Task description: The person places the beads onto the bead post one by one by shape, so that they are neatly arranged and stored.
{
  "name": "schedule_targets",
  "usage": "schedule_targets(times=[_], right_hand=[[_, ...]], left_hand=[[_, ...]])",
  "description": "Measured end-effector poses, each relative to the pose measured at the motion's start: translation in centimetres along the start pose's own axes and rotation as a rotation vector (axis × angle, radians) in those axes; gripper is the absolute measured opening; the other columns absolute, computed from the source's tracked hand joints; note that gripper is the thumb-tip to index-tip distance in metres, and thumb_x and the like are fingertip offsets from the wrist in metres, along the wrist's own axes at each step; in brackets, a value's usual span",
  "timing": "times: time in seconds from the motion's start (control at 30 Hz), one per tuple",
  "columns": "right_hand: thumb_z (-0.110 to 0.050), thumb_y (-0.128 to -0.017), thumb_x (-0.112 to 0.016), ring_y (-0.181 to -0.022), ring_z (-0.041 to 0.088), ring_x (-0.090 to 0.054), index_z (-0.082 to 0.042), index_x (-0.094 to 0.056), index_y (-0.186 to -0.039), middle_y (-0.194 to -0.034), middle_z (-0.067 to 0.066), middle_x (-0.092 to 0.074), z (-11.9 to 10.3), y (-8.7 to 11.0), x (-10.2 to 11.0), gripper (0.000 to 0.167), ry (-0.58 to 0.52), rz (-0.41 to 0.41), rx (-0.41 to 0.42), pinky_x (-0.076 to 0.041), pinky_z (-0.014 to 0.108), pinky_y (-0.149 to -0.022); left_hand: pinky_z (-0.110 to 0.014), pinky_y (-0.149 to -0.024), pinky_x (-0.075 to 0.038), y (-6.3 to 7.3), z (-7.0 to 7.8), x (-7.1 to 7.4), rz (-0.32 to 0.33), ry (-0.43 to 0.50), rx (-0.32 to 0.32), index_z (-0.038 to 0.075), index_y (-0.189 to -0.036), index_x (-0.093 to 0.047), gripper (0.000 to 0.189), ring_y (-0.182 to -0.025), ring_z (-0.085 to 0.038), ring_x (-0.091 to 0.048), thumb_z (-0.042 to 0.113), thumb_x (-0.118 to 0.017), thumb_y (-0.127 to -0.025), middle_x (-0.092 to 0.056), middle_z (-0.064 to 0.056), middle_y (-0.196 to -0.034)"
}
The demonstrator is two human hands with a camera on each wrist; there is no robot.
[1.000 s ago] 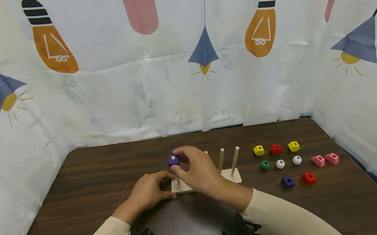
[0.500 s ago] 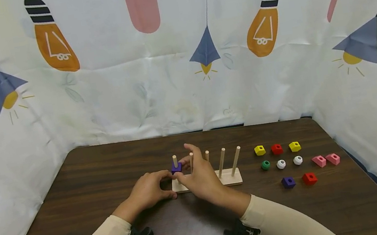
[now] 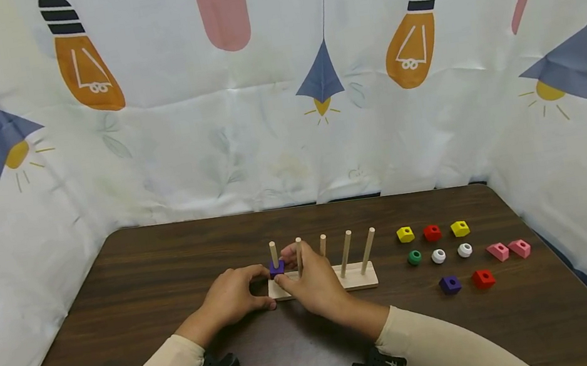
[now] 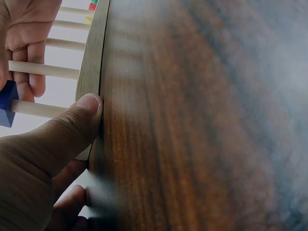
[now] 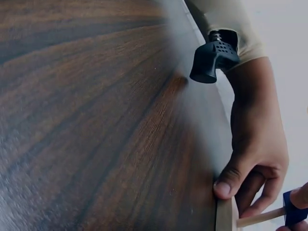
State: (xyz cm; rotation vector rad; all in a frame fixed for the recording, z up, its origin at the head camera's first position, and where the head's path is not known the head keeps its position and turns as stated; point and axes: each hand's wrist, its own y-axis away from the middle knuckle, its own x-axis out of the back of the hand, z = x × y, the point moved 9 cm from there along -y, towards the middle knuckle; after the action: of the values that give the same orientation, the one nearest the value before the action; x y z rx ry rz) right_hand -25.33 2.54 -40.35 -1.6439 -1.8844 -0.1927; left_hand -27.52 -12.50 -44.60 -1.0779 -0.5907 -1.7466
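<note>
A pale wooden peg stand point(image 3: 362, 280) with several upright pegs rests on the dark table. My left hand point(image 3: 235, 294) grips its left end, the thumb point(image 4: 89, 103) along the front edge in the left wrist view. A purple cube point(image 3: 275, 269) with a hole is threaded on the leftmost peg point(image 3: 273, 249), above the base. Thumb and finger of my right hand point(image 3: 317, 284) pinch this cube, which looks blue in the right wrist view. The other right fingers reach behind the second peg point(image 3: 300, 258).
Right of the stand lie yellow blocks point(image 3: 405, 234), red blocks point(image 3: 483, 279), a green bead point(image 3: 414, 258), white beads point(image 3: 438, 256), pink wedge blocks point(image 3: 520, 248) and another purple cube point(image 3: 450, 285). A printed white curtain point(image 3: 266, 149) hangs behind the table.
The purple cube has slid from the top of the leftmost peg down along it, the right hand lowering with it. The left hand stays on the stand's end.
</note>
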Motion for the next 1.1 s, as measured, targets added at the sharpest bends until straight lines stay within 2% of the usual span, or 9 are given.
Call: schedule_targets(times=[0.23, 0.4, 0.6, 0.93, 1.0, 1.1], right_hand=[[-0.015, -0.086, -0.085, -0.094, 0.018, -0.068, -0.015, -0.059, -0.112, -0.101, -0.003, -0.071, 1.2, 0.2, -0.6, 0.036, 0.015, -0.025, -0.083, -0.051, 0.034, -0.082], [-0.015, -0.085, -0.085, -0.094, 0.017, -0.068, -0.014, -0.06, -0.11, -0.1, -0.002, -0.071, 1.8, 0.4, -0.9, 0.036, 0.031, -0.024, -0.087, -0.051, 0.035, -0.084], [-0.014, -0.086, -0.084, -0.094, 0.017, -0.068, -0.012, -0.059, -0.11, -0.101, 0.002, -0.072, 2.4, 0.7, -1.6, 0.035, 0.059, -0.043, -0.074, -0.052, 0.033, -0.083], [-0.009, -0.084, -0.085, -0.094, 0.023, -0.069, -0.008, -0.057, -0.112, -0.103, 0.007, -0.072, 1.9, 0.7, -1.4, 0.039, 0.072, -0.031, 0.001, -0.052, 0.034, -0.081], [-0.01, -0.085, -0.084, -0.097, 0.024, -0.069, -0.007, -0.056, -0.115, -0.106, 0.007, -0.072, 1.9, 0.8, -1.4, 0.041, 0.068, -0.038, 0.005, -0.052, 0.035, -0.083], [-0.011, -0.087, -0.082, -0.109, 0.025, -0.068, -0.004, -0.052, -0.128, -0.119, 0.009, -0.07, 2.1, 1.0, -1.5, 0.051, 0.047, -0.075, 0.003, -0.052, 0.039, -0.092]], left_hand=[[-0.047, -0.082, -0.055, 0.0, 0.0, 0.0, 0.001, -0.006, -0.017, 0.026, -0.114, -0.074, 0.049, -0.098, -0.023, -0.071, 0.042, -0.094, -0.072, -0.075, 0.005, -0.111], [-0.047, -0.082, -0.055, 0.0, 0.0, -0.1, -0.003, 0.001, -0.017, 0.025, -0.116, -0.074, 0.051, -0.098, -0.022, -0.071, 0.043, -0.093, -0.072, -0.075, 0.005, -0.111], [-0.048, -0.084, -0.055, 0.0, -0.2, -0.1, -0.012, 0.01, -0.005, 0.023, -0.118, -0.074, 0.053, -0.099, -0.025, -0.071, 0.044, -0.092, -0.073, -0.075, 0.002, -0.114], [-0.048, -0.084, -0.055, 0.0, -0.2, 0.0, -0.012, 0.01, 0.007, 0.024, -0.117, -0.074, 0.052, -0.098, -0.025, -0.071, 0.044, -0.093, -0.072, -0.075, 0.002, -0.112], [-0.048, -0.084, -0.055, -0.1, -0.3, -0.1, -0.014, 0.011, 0.011, 0.024, -0.117, -0.074, 0.052, -0.099, -0.025, -0.07, 0.044, -0.093, -0.072, -0.075, 0.002, -0.112], [-0.048, -0.085, -0.055, 0.0, -0.3, -0.1, -0.018, 0.015, 0.015, 0.025, -0.118, -0.074, 0.053, -0.1, -0.024, -0.07, 0.044, -0.092, -0.073, -0.075, 0.003, -0.112]])
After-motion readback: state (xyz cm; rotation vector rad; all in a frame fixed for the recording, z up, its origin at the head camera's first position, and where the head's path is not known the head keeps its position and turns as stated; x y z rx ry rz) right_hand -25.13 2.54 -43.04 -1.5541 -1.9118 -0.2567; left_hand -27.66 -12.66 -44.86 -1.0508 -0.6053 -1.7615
